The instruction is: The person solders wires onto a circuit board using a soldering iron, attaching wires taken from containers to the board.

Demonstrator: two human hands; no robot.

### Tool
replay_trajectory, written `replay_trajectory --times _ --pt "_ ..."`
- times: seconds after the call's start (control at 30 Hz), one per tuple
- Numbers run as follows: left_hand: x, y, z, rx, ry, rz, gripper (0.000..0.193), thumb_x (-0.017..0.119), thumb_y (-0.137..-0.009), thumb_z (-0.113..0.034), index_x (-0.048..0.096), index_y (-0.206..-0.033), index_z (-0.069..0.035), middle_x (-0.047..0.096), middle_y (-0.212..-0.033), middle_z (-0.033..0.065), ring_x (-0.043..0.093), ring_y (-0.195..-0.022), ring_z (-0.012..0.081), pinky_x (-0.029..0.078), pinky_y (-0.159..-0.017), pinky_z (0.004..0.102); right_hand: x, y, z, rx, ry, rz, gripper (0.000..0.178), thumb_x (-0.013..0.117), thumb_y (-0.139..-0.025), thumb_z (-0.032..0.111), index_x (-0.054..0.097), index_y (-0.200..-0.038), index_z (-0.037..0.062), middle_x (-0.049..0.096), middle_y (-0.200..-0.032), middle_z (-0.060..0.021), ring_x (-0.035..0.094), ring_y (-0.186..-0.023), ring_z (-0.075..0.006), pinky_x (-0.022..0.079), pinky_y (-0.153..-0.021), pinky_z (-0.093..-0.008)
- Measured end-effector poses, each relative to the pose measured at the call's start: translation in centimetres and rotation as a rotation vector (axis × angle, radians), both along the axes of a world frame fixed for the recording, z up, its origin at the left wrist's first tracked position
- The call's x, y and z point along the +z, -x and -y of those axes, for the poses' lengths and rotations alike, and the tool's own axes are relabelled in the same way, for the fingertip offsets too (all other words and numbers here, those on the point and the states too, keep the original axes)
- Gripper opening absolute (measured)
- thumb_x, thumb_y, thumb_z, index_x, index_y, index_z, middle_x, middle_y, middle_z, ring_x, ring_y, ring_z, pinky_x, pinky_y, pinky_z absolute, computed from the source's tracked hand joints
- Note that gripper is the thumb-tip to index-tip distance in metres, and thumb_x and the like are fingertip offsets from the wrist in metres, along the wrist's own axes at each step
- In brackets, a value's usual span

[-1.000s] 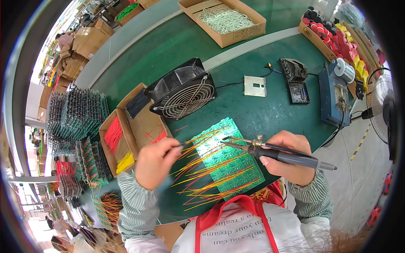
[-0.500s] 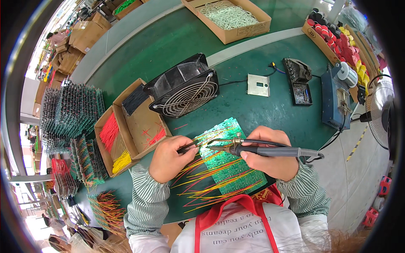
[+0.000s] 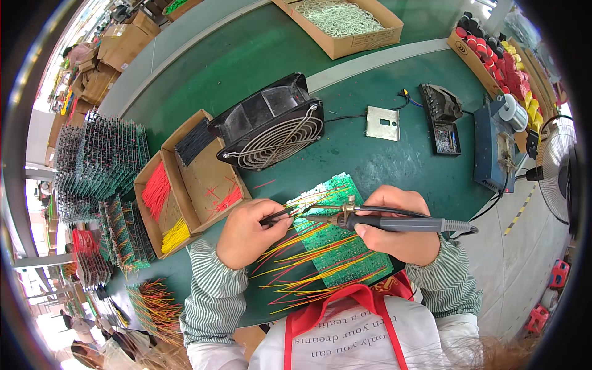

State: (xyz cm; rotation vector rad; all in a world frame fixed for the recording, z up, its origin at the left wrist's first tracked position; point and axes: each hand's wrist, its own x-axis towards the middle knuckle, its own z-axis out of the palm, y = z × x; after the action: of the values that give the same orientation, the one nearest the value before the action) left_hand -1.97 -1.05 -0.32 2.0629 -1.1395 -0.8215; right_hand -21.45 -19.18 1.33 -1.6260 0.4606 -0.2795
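My right hand [image 3: 398,231] is closed round a soldering iron [image 3: 401,223] with a dark grey handle and a thin feed tube clamped along it. Its tip points left, at the upper left part of a green circuit board [image 3: 351,262]. Red and yellow wires [image 3: 293,262] fan out to the left from the board. By the board's upper left edge, my left hand [image 3: 250,231] pinches a slim black tool [image 3: 277,217], perhaps tweezers, its tip close to the iron's. Whether the iron's tip touches the board cannot be made out.
A black fan [image 3: 271,126] stands beyond my left hand, beside a cardboard box [image 3: 200,209] of cut wires. Stacked boards [image 3: 102,163] rise at the left. Right of centre lie a metal plate [image 3: 382,123] and a blue soldering unit [image 3: 491,151] with a solder spool.
The whole view has shifted slightly. Both hands keep their grips, and the iron's tip stays near the board's upper left, with hardly any movement against the board.
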Motion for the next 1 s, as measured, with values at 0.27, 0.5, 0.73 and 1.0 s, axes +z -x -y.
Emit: replay_trajectory --times 0.27,0.5,0.73,1.0 --pt "0.6 -0.1 -0.4 -0.015 0.013 0.091 0.014 0.07 -0.079 -0.013 0.065 -0.083 0.0 0.062 -0.074 0.0098 0.059 -0.063 0.0196 0.047 -0.058 0.0302 0.7 1.2 0.8 -0.055 0.088 0.043 0.016 0.072 -0.074 0.007 0.061 -0.082 -0.0005 0.062 -0.068 -0.0025 0.056 -0.061 -0.0046 0.045 -0.054 -0.0225" --pt "3.7 1.0 0.3 0.105 0.142 0.493 0.011 0.069 -0.078 -0.011 0.064 -0.082 -0.002 0.061 -0.076 0.0111 0.061 -0.067 0.0268 0.048 -0.06 0.0352 0.6 1.8 1.1 -0.079 0.04 0.038 0.015 0.071 -0.074 0.007 0.061 -0.082 -0.0005 0.062 -0.07 -0.002 0.056 -0.062 -0.0044 0.046 -0.056 -0.0217" --pt "0.6 1.8 2.0 -0.022 0.038 0.252 0.016 0.068 -0.079 -0.017 0.066 -0.085 -0.002 0.061 -0.078 0.0105 0.062 -0.062 0.0258 0.047 -0.057 0.0361 -0.4 1.5 1.1 -0.094 0.024 0.047 0.016 0.072 -0.074 0.008 0.061 -0.082 0.0 0.061 -0.071 -0.0021 0.055 -0.063 -0.0045 0.045 -0.057 -0.0218" --pt "0.4 1.5 2.2 -0.039 0.028 0.228 0.016 0.069 -0.079 -0.016 0.066 -0.085 -0.002 0.061 -0.077 0.01 0.062 -0.061 0.0253 0.047 -0.056 0.0355 -0.5 1.3 1.4 -0.064 0.051 0.013 0.016 0.072 -0.073 0.008 0.061 -0.082 0.0001 0.061 -0.069 -0.0023 0.055 -0.062 -0.005 0.046 -0.055 -0.0224"
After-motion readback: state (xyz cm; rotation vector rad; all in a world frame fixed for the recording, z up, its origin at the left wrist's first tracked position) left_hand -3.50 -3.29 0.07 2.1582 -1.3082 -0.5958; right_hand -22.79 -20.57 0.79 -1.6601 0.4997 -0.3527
